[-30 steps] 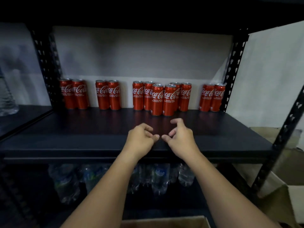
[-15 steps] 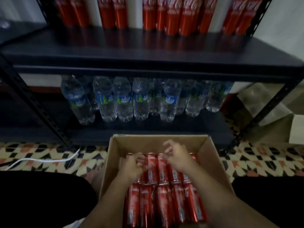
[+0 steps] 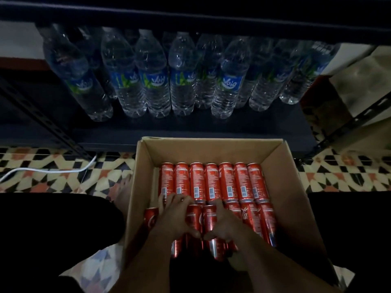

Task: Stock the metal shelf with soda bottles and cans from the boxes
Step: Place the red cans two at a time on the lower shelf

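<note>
Patterned tile floor (image 3: 53, 182), dim light. Black metal shelf (image 3: 127, 134) carries a row of water bottles (image 3: 156, 81). Below it, an open cardboard box (image 3: 292, 187) holds red soda cans (image 3: 211, 182) lying flat. Left hand (image 3: 171, 218) and right hand (image 3: 224, 225) each curl around a near-row can, thumbs almost touching.

Left hand (image 3: 173, 218) and right hand (image 3: 224, 226) reach down side by side, fingers curled.

Glossy metal cans (image 3: 211, 182), matt cardboard box (image 3: 292, 187), clear plastic bottles (image 3: 182, 81)
</note>
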The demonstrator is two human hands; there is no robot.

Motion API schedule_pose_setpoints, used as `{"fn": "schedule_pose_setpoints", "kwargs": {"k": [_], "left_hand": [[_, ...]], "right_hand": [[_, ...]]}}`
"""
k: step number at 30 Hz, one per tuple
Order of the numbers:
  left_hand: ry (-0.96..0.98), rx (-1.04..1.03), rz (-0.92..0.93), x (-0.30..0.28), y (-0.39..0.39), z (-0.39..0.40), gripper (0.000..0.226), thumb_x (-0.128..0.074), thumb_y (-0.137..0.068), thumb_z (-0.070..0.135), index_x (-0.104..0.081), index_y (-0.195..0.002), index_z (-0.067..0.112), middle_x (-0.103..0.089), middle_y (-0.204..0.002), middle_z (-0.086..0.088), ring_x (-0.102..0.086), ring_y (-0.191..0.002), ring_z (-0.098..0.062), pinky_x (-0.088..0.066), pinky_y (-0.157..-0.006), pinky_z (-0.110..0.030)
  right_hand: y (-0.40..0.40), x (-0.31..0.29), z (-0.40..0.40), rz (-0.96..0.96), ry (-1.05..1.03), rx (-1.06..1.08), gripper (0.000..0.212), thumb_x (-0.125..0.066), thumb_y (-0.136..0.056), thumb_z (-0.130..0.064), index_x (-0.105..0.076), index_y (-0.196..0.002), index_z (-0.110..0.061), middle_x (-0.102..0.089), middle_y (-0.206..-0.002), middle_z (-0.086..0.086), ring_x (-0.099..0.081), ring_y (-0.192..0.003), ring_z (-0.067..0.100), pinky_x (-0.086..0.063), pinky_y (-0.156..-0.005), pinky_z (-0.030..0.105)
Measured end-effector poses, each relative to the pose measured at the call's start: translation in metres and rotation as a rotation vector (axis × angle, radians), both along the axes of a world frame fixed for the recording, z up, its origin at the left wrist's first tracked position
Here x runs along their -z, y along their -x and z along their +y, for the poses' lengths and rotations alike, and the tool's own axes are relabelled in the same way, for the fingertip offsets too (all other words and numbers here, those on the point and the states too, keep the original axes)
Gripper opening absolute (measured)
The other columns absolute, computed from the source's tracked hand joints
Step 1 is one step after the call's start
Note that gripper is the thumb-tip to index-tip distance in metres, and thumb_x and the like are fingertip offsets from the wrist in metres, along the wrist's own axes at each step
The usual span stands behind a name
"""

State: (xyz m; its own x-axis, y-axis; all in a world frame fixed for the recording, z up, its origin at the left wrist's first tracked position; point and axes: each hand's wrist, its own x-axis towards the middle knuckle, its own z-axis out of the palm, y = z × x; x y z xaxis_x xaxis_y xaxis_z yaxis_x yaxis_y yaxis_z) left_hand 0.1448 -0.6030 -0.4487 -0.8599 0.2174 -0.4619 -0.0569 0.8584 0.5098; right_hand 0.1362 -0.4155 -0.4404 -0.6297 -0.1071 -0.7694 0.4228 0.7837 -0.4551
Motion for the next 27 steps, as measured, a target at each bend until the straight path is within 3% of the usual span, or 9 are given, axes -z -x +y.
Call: {"fn": "schedule_pose_setpoints", "kwargs": {"k": [3, 7, 9, 11, 14, 16, 19, 24, 27], "left_hand": [[0.015, 0.019, 0.017, -0.001, 0.001, 0.001, 0.088, -0.089, -0.055, 0.059, -0.043, -0.128, 0.045, -0.039, -0.153, 0.014, -0.012, -0.151, -0.02, 0.006, -0.123, -0.056], [-0.008, -0.019, 0.036, -0.01, 0.002, 0.0, 0.083, -0.086, -0.059, 0.062, -0.039, -0.126, 0.048, -0.045, -0.149, 0.012, -0.01, -0.151, -0.025, -0.002, -0.121, -0.053], [-0.041, -0.066, 0.045, -0.021, 0.005, 0.002, 0.076, -0.086, -0.065, 0.058, -0.041, -0.125, 0.046, -0.046, -0.142, 0.013, -0.014, -0.148, -0.019, -0.001, -0.122, -0.052], [-0.119, -0.125, 0.084, -0.028, 0.01, 0.004, 0.066, -0.086, -0.068, 0.055, -0.043, -0.116, 0.046, -0.052, -0.132, 0.019, -0.025, -0.141, -0.011, 0.002, -0.122, -0.049], [-0.355, -0.25, 0.091, -0.038, 0.013, 0.005, 0.07, -0.093, -0.067, 0.03, -0.049, -0.117, 0.048, -0.059, -0.121, 0.027, -0.044, -0.128, -0.001, -0.025, -0.119, -0.037], [-0.568, -0.37, 0.077, -0.051, 0.016, 0.008, 0.087, -0.094, -0.065, 0.009, -0.049, -0.127, 0.05, -0.061, -0.127, 0.018, -0.059, -0.121, -0.005, -0.05, -0.095, -0.022], [-0.65, -0.521, 0.174, -0.076, 0.031, 0.008, 0.091, -0.099, -0.054, 0.003, -0.057, -0.13, 0.03, -0.065, -0.119, 0.012, -0.066, -0.105, -0.002, -0.054, -0.078, -0.013], [-0.717, -0.55, 0.374, -0.138, 0.061, -0.009, 0.074, -0.103, -0.047, 0.012, -0.072, -0.112, 0.03, -0.077, -0.107, 0.006, -0.073, -0.099, -0.006, -0.058, -0.091, -0.031], [-0.766, -0.532, 0.483, -0.185, 0.073, -0.018, 0.069, -0.102, -0.053, 0.012, -0.072, -0.113, 0.03, -0.078, -0.106, 0.01, -0.073, -0.097, -0.005, -0.058, -0.085, -0.026]], "right_hand": [[-0.002, 0.002, 0.001, 0.014, -0.001, 0.123, 0.117, -0.095, -0.061, -0.014, -0.021, -0.15, -0.025, -0.053, -0.142, 0.006, -0.051, -0.133, 0.032, -0.05, -0.104, 0.052], [-0.006, 0.004, 0.005, 0.049, 0.004, 0.184, 0.092, -0.095, -0.06, -0.012, -0.045, -0.136, -0.018, -0.064, -0.125, 0.0, -0.061, -0.12, 0.023, -0.051, -0.101, 0.039], [-0.006, 0.0, 0.006, 0.089, 0.03, 0.209, 0.081, -0.094, -0.063, -0.009, -0.051, -0.13, -0.019, -0.065, -0.121, -0.002, -0.062, -0.119, 0.021, -0.051, -0.099, 0.036], [-0.005, -0.004, 0.005, 0.18, 0.043, 0.253, 0.09, -0.096, -0.059, -0.013, -0.047, -0.135, -0.021, -0.06, -0.125, -0.003, -0.059, -0.122, 0.021, -0.05, -0.102, 0.04], [-0.002, -0.017, 0.003, 0.319, 0.067, 0.291, 0.103, -0.096, -0.057, -0.015, -0.037, -0.141, -0.024, -0.051, -0.133, -0.002, -0.053, -0.126, 0.022, -0.048, -0.105, 0.042], [0.003, -0.028, 0.003, 0.407, 0.123, 0.303, 0.103, -0.095, -0.059, -0.013, -0.035, -0.142, -0.025, -0.05, -0.133, -0.003, -0.054, -0.125, 0.021, -0.049, -0.103, 0.04], [0.013, -0.05, 0.001, 0.541, 0.192, 0.293, 0.097, -0.091, -0.067, -0.011, -0.033, -0.143, -0.028, -0.05, -0.134, -0.005, -0.054, -0.124, 0.015, -0.049, -0.104, 0.037], [0.04, -0.103, -0.01, 0.774, 0.306, 0.278, 0.085, -0.091, -0.069, -0.016, -0.038, -0.132, -0.04, -0.057, -0.127, -0.013, -0.056, -0.119, 0.006, -0.048, -0.106, 0.037], [0.061, -0.142, -0.019, 0.908, 0.379, 0.253, 0.087, -0.092, -0.067, -0.024, -0.04, -0.135, -0.041, -0.058, -0.131, -0.013, -0.055, -0.123, 0.006, -0.048, -0.106, 0.04]]}}
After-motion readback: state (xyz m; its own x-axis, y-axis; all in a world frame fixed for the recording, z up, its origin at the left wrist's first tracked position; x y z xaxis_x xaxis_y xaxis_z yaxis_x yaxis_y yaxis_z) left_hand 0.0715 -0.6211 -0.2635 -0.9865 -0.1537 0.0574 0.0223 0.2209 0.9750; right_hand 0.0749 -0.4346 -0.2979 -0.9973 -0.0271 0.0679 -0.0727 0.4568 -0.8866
